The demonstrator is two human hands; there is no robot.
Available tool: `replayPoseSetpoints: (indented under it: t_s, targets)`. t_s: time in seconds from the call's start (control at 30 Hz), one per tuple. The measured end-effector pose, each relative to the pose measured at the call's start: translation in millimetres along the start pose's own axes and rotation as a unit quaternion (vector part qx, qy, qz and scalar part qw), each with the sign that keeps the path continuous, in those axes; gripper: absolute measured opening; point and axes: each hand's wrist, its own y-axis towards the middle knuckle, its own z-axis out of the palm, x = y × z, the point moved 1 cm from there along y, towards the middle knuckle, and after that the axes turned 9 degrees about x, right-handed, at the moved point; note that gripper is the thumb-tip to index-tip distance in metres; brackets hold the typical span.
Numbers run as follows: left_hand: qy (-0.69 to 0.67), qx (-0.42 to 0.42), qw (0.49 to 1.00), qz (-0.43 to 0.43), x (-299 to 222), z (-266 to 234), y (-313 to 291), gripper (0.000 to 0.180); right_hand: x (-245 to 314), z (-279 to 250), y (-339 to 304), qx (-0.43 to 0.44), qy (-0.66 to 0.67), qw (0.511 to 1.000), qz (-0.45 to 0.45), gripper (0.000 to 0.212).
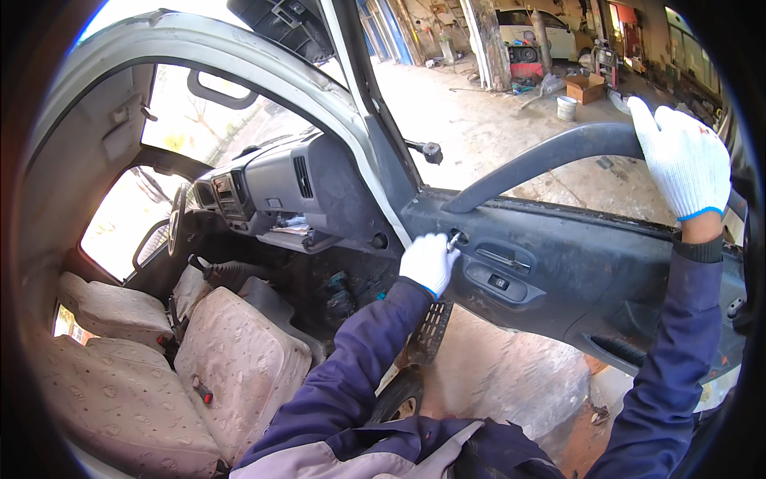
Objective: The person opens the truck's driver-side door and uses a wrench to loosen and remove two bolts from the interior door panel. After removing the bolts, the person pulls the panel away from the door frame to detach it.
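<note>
Both my hands wear white knit gloves with blue cuffs. My left hand (428, 263) is closed at the inner panel of the open vehicle door (574, 279), its fingers pinching a small shiny metal piece (454, 241) by a round recess. Whether that piece belongs to the door or is a tool, I cannot tell. My right hand (688, 164) is on the curved dark grab bar (550, 150) above the panel, closed over it; part of its fingers is hidden. Between the hands, the panel carries a silver inner door handle (503, 258) and a window switch (498, 282).
The cab on the left has patterned seats (239, 359), a grey dashboard (279, 184) and a steering wheel (176, 219). A perforated step (431, 331) and a wheel (399, 395) lie below the door. Beyond it stand a white bucket (566, 108) and a cardboard box (586, 88).
</note>
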Motion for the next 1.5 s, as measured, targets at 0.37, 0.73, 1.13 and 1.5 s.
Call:
replayPoseSetpoints:
  t_s: [0.37, 0.73, 1.13, 1.5]
  targets:
    - [-0.446, 0.059, 0.879, -0.159, -8, 31, -4, 0.039, 5, 6, -2, -0.051, -0.029, 0.998, 0.005, 0.064]
    - [0.029, 0.015, 0.999, -0.014, -9, -9, -2, 0.033, 5, 6, -2, -0.048, -0.001, 0.999, 0.009, 0.065]
    - [0.038, 0.009, 0.999, -0.007, 0, -5, 1, 0.032, 3, 10, -1, -0.037, -0.008, 0.999, 0.005, 0.061]
    - [-0.423, 0.103, 0.889, -0.143, -1, 20, 1, 0.042, 7, 7, -1, -0.014, -0.022, 0.999, 0.021, 0.063]
